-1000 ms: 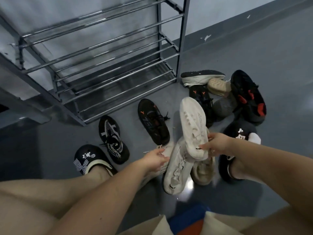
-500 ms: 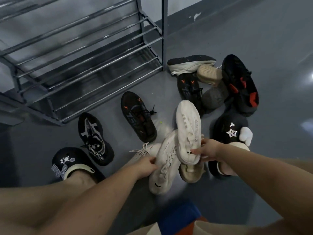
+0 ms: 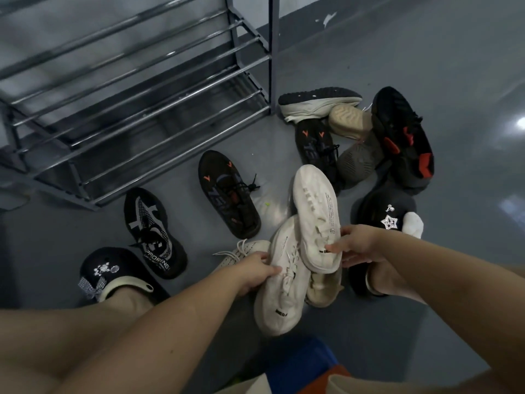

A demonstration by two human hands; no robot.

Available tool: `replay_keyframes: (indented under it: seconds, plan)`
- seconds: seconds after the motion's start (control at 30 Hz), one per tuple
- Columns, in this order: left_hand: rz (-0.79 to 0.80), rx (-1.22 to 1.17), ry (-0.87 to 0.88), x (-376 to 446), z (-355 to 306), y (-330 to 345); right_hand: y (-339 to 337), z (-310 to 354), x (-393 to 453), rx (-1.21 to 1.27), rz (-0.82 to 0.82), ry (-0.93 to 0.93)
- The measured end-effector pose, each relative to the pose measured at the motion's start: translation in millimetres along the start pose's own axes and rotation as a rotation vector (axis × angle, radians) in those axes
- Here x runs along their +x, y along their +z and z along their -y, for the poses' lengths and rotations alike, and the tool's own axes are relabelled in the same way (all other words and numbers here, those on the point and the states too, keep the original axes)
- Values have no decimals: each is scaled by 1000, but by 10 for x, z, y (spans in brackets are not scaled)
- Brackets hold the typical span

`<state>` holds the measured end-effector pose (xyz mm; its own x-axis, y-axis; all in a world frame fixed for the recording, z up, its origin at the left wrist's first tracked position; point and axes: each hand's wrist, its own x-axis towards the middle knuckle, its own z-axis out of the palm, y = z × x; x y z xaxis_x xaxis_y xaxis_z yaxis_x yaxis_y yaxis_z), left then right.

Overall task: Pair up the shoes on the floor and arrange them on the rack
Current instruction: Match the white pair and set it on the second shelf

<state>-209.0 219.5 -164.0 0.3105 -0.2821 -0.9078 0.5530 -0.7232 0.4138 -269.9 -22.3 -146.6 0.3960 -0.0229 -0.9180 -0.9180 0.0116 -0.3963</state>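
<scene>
Rack [image 3: 159, 89] stood upper left, shelves bare. Left hand [image 3: 250, 273] pinched laced white sneaker [image 3: 279, 282] at its laces. Right hand [image 3: 356, 245] held second white sneaker [image 3: 316, 214] sole-up, fingers curled round heel, overlapping first. Black and tan shoes [image 3: 358, 137] lay piled right (unsorted). Advice: flip sole-up shoe, align toes and heels, carry both level to rack.

I see a shiny gray floor [image 3: 426, 66] with a gray wall [image 3: 298, 7] behind it. I have black clogs on my feet, one with a bow [image 3: 93, 280] and one with a star [image 3: 380, 211]. A blue and orange thing [image 3: 298, 368] sits near the bottom.
</scene>
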Motion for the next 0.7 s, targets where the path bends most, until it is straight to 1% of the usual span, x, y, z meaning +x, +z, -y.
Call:
replay_keyframes:
  seconds: [0.07, 0.17, 0.27, 0.33, 0.47, 0.57, 0.7]
  plan:
    - [52, -31, 10, -100, -63, -46, 6, 54, -48, 5, -10, -21]
    - [39, -47, 43, -234, -104, -215, 50, 207, -137, 36, -1, -53]
    - [-41, -117, 81, -370, -57, -472, 133, 445, -222, 98, 41, -104]
    - [-103, -265, 107, -446, 14, -646, 197, 590, -268, 97, 41, -138]
    - [-223, -590, 138, -569, 165, -927, 364, 736, -252, 99, -20, -180]
    - [-294, -679, 135, -575, 292, -1089, 541, 775, -221, 94, -24, -167]
    - [-358, -751, 124, -549, 407, -1242, 818, 809, -192, 41, 20, -133]
